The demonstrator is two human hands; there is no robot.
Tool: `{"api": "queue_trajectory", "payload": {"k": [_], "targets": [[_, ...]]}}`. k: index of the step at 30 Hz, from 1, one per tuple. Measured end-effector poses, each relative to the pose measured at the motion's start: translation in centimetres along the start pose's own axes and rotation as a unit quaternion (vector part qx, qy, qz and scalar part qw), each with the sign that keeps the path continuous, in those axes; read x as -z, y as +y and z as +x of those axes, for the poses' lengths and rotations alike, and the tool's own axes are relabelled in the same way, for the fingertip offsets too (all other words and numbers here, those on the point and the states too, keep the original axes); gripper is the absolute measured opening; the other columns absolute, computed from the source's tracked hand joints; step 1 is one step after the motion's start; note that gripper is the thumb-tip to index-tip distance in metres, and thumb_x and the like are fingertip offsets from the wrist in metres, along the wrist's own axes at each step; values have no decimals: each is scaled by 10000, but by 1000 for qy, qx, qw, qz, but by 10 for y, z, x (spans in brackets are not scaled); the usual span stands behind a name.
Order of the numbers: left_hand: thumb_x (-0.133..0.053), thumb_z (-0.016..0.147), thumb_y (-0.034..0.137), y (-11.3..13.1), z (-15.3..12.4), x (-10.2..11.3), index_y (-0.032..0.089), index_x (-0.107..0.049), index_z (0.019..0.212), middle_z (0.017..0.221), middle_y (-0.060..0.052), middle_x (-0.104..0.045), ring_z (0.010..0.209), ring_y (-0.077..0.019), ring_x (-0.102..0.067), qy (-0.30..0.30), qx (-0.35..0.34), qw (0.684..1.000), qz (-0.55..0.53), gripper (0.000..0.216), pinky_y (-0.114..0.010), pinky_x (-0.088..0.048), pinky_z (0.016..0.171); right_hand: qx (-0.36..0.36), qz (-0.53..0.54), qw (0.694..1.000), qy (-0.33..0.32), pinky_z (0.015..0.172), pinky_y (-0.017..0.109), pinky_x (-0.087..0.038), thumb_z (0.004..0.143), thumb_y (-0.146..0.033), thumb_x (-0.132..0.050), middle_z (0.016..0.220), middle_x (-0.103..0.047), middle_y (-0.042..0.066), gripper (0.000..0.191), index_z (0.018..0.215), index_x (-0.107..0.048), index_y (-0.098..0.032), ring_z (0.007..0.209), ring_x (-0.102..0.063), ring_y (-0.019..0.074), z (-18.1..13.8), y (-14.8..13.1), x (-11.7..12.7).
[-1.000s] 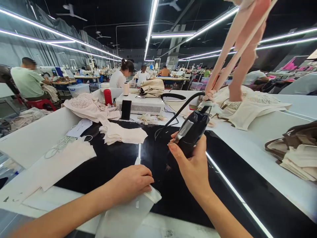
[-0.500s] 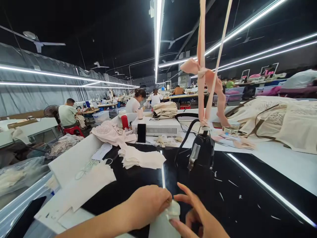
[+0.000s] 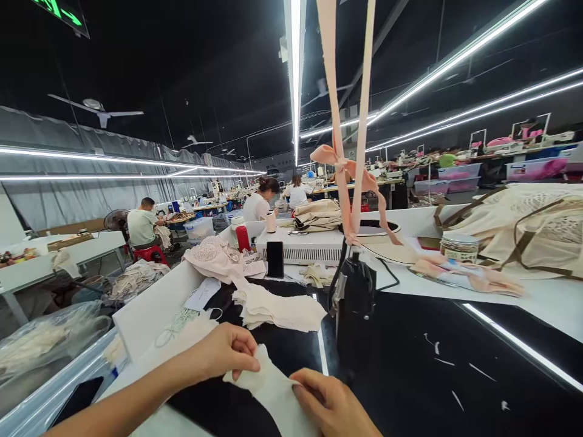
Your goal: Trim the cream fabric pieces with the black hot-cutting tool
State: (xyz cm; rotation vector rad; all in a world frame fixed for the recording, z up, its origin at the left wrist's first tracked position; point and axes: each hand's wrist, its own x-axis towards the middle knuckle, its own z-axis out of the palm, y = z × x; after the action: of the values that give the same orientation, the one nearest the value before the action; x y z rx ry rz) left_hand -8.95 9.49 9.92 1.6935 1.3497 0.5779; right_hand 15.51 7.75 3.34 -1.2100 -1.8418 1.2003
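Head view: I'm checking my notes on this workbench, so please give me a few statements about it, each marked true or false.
1. The left hand and the right hand both hold the pale fabric piece. True.
2. The right hand grips the black tool. False: the black tool is tied to the pink straps, and no hand is on it.
3. A dark phone stands against the white box. True.
4. The red bottle lies on its side. False: it stands upright.
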Motion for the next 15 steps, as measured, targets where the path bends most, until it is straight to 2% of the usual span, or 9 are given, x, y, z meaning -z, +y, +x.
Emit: {"api": "queue_trajectory", "payload": {"k": [2, 4, 5, 6, 8, 11, 13, 15], "targets": [[-805, 685, 557, 5, 4, 12, 185, -655, 797, 621, 20, -634, 533, -144, -601, 18, -13, 1000, 5, 416, -207, -349, 478, -5, 44, 999, 21, 391, 210, -371, 956, -451, -501, 529, -649, -34, 355, 952, -779, -229, 344, -526, 126, 12, 1, -7], [-777, 711, 556, 13, 11, 26, 190, -649, 822, 677, -7, -674, 607, -182, -670, 47, -39, 998, 11, 403, -209, -378, 473, 31, 66, 993, 88, 408, 215, -454, 947, -471, -511, 569, -698, -17, 376, 977, -785, -215, 389, -613, 147, 27, 0, -11], [-762, 725, 552, 18, 16, 33, 193, -643, 826, 710, -20, -693, 655, -198, -694, 65, -56, 996, 15, 391, -218, -416, 491, 68, 64, 986, 135, 451, 230, -518, 943, -484, -518, 634, -742, 6, 391, 978, -791, -206, 461, -682, 167, 35, -2, -11], [-751, 741, 537, 23, 22, 40, 195, -640, 831, 756, -33, -718, 697, -206, -706, 86, -76, 993, 21, 371, -231, -456, 524, 94, 60, 981, 158, 526, 257, -588, 932, -509, -534, 744, -791, 39, 406, 985, -795, -203, 614, -768, 206, 44, -4, -10], [-718, 801, 477, 30, 35, 52, 198, -663, 880, 885, -47, -757, 831, -217, -724, 133, -120, 983, 37, 296, -265, -539, 666, 129, 41, 972, 191, 714, 342, -661, 938, -542, -537, 923, -830, 94, 436, 1005, -795, -196, 852, -815, 270, 63, -11, -2], [-655, 901, 389, 34, 56, 61, 211, -708, 946, 1025, -36, -770, 1006, -224, -708, 193, -180, 962, 70, 191, -301, -545, 895, 180, -11, 950, 257, 1037, 480, -588, 998, -472, -485, 1191, -808, 140, 421, 1147, -772, -204, 1152, -748, 320, 91, -20, 18], [-632, 923, 322, 28, 69, 61, 214, -729, 954, 1030, -25, -776, 1018, -226, -706, 206, -197, 954, 94, 148, -309, -534, 940, 209, -53, 938, 273, 1126, 514, -524, 1015, -404, -446, 1277, -782, 145, 406, 1179, -760, -205, 1243, -708, 323, 106, -20, 30], [-619, 910, 242, 16, 81, 56, 210, -740, 939, 1013, -19, -785, 1007, -226, -712, 203, -201, 951, 115, 128, -311, -534, 943, 221, -99, 933, 265, 1141, 503, -511, 1002, -326, -442, 1277, -783, 146, 380, 1155, -765, -197, 1248, -710, 313, 116, -14, 38]]}}
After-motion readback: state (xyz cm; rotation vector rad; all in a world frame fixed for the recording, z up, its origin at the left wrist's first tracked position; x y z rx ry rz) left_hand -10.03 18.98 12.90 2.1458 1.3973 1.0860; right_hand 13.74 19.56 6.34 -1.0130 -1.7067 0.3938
